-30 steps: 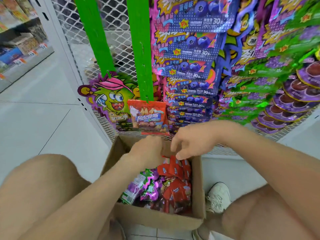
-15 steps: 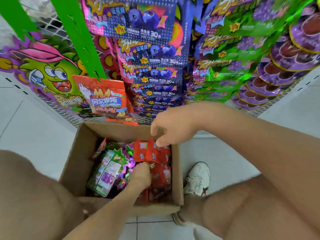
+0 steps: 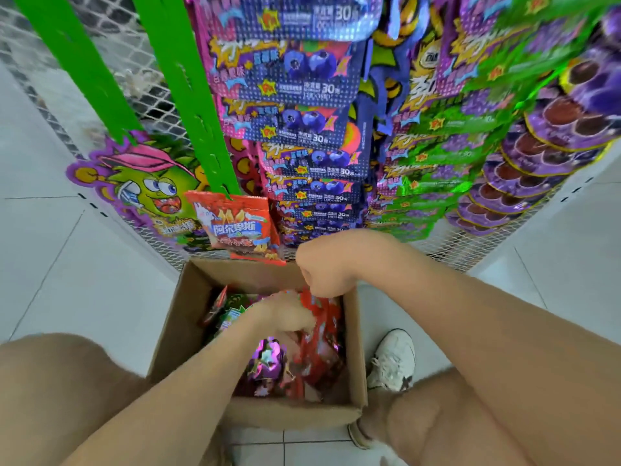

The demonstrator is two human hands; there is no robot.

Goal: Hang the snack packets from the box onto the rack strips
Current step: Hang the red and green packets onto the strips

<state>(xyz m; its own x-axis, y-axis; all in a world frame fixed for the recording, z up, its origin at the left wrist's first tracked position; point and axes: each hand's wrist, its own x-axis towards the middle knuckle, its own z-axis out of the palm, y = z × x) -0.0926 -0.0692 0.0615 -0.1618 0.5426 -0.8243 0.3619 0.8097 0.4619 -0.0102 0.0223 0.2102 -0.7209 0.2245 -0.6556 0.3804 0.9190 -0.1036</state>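
The right hand (image 3: 324,272), fingers curled, pinches the top of the red packets (image 3: 321,341) in the cardboard box (image 3: 183,324). The left hand (image 3: 285,314) digs among them, its grip hidden. Purple packets (image 3: 267,361) lie alongside. A white shoe (image 3: 393,361) sits beside the box. Above, an orange-red packet (image 3: 238,227) hangs from the green strip (image 3: 188,95).

The person wears a white lace-up sneaker (image 3: 391,361), seemingly dark-marked.
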